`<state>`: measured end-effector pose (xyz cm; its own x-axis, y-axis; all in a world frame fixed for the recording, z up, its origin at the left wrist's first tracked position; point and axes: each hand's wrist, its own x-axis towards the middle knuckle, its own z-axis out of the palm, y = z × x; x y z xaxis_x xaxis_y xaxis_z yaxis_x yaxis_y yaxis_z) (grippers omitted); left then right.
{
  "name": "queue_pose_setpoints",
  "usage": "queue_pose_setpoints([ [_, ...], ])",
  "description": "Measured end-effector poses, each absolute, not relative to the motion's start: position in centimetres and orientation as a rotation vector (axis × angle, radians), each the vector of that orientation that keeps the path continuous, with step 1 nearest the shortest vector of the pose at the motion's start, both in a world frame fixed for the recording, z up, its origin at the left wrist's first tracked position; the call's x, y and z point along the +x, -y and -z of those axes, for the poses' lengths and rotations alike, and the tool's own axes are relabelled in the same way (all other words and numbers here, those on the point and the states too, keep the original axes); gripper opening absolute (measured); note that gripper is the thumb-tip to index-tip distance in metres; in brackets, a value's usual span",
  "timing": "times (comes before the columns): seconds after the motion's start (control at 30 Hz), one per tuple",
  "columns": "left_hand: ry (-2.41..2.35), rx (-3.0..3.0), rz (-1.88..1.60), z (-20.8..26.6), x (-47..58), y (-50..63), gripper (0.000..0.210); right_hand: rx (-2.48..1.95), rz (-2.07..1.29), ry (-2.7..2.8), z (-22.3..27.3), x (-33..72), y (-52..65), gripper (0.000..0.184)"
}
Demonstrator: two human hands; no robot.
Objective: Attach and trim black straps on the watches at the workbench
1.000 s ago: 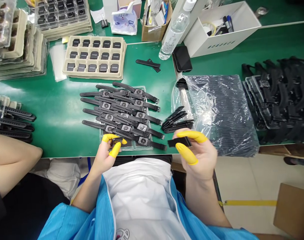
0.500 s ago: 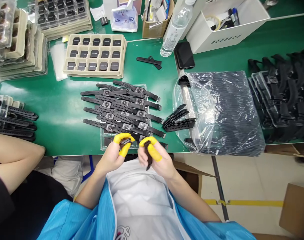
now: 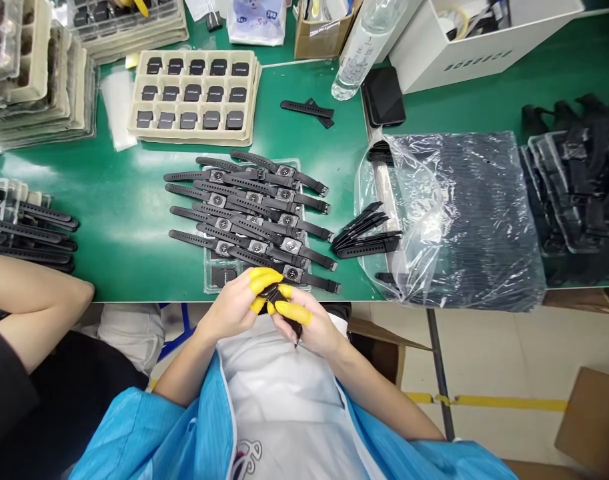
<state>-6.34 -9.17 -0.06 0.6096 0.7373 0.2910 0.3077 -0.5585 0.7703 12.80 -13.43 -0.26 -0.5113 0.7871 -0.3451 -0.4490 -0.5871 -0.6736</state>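
My left hand (image 3: 239, 301), yellow covers on its fingertips, is closed on a small dark watch case (image 3: 269, 291). My right hand (image 3: 309, 320), with the same yellow covers, grips a black watch strap (image 3: 295, 328) whose lower end hangs below the fingers. The strap's upper end meets the case between my fingertips; whether the two are joined is hidden. Just beyond my hands, several smartwatches (image 3: 254, 247) with black straps lie face down in overlapping rows on a clear plastic tray (image 3: 207, 280). One watch case without straps (image 3: 224, 277) sits in the tray's near corner.
Loose straps (image 3: 367, 233) lie beside a clear bag of straps (image 3: 464, 220) on the right. A beige tray of watch cases (image 3: 257, 80), a bottle (image 3: 364, 50), a phone (image 3: 383, 97) and a white box (image 3: 484, 57) stand behind. A neighbour's arm (image 3: 39, 287) rests at the left.
My hands have come together, bringing the strap against the watch case. Before, they were apart. The whole view has shifted slightly, and yellow-covered fingers now show at the top left.
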Motion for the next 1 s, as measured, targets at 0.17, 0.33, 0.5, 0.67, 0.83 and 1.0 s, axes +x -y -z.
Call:
queue_pose_setpoints([
  [0.17,-0.862,2.147,-0.844,0.2,-6.0,9.5,0.049,-0.793,-2.128,0.490,0.0,12.4,13.5,0.033],
  [0.33,-0.764,2.123,-0.773,-0.2,-6.4,9.3,0.049,-0.824,-2.144,0.437,-0.2,12.6,13.3,0.032],
  [0.5,-0.890,2.315,-0.627,-0.3,-6.8,9.2,0.047,-0.954,-2.192,0.466,-0.3,12.9,12.9,0.032],
  [0.67,-0.832,2.254,-0.575,-0.4,-6.8,9.2,0.044,-0.948,-2.178,0.563,-0.1,13.0,13.1,0.032],
  [0.83,-0.812,2.150,-0.723,-0.1,-7.0,9.1,0.046,-0.957,-2.095,0.631,0.2,13.3,13.4,0.035],
  [1.0,-0.976,1.897,-1.079,0.8,-6.5,10.0,0.019,-0.998,-1.957,0.862,-0.1,13.2,13.0,0.045],
])
